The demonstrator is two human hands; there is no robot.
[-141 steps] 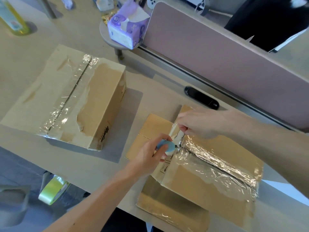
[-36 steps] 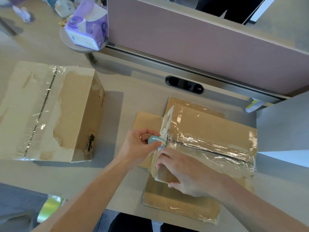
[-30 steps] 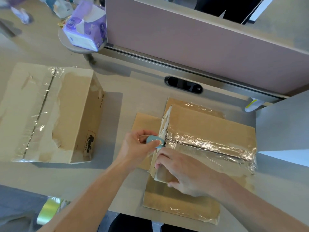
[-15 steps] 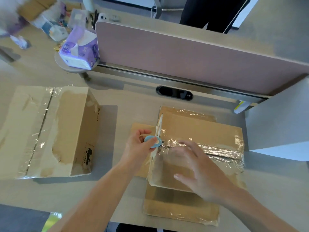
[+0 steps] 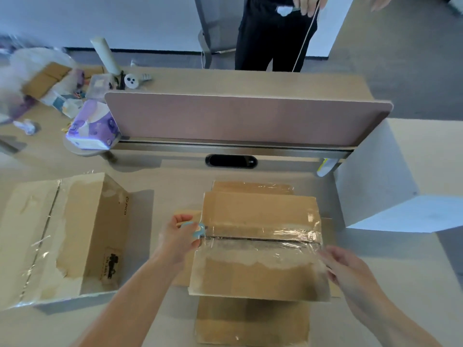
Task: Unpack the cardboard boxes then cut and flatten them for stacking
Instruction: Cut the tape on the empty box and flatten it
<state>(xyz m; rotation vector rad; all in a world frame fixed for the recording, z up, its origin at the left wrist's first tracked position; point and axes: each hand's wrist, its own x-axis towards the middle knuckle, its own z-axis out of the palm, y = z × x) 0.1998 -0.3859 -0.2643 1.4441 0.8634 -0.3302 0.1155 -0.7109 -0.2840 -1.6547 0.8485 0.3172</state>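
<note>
Left hand (image 5: 179, 237) fingers pinch a blue cutter (image 5: 196, 228) at the left end of the taped seam (image 5: 260, 238) on the cardboard box (image 5: 258, 211), which lies on the middle of the desk (image 5: 175, 176). Right hand (image 5: 350, 269) fingers lie straight by its right edge; unbraced, the box could slide and the blade skip.

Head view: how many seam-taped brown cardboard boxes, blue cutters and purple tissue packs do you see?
Brown cardboard boxes, top seam taped: 2, left box, centre box
Small blue cutter, gripped by left hand: 1
Purple tissue pack: 1
Total: 4
</note>
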